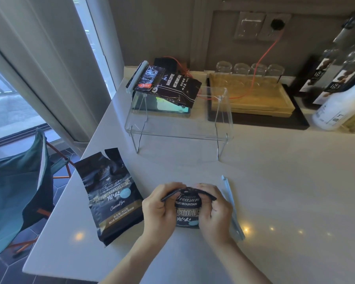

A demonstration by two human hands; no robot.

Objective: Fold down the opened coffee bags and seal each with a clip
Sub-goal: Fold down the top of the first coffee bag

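A dark Blue Mountain coffee bag [188,210] stands on the white counter between my hands, its top rolled down. My left hand [159,210] pinches the left end of the rolled top. My right hand [214,210] grips the right end of the fold. A pale blue clip [233,208] lies on the counter just right of my right hand. A second dark bag [111,197], torn open at the top, lies flat to the left. A third bag [170,87] rests on the clear rack with a pale clip [136,77] across its folded end.
The clear acrylic rack [178,124] stands behind the bags, with a phone [172,108] under it. A wooden tray [252,97] with glasses [250,68], dark bottles [324,76] and a white bottle [336,111] sit at the back right. The counter's edge runs along the left.
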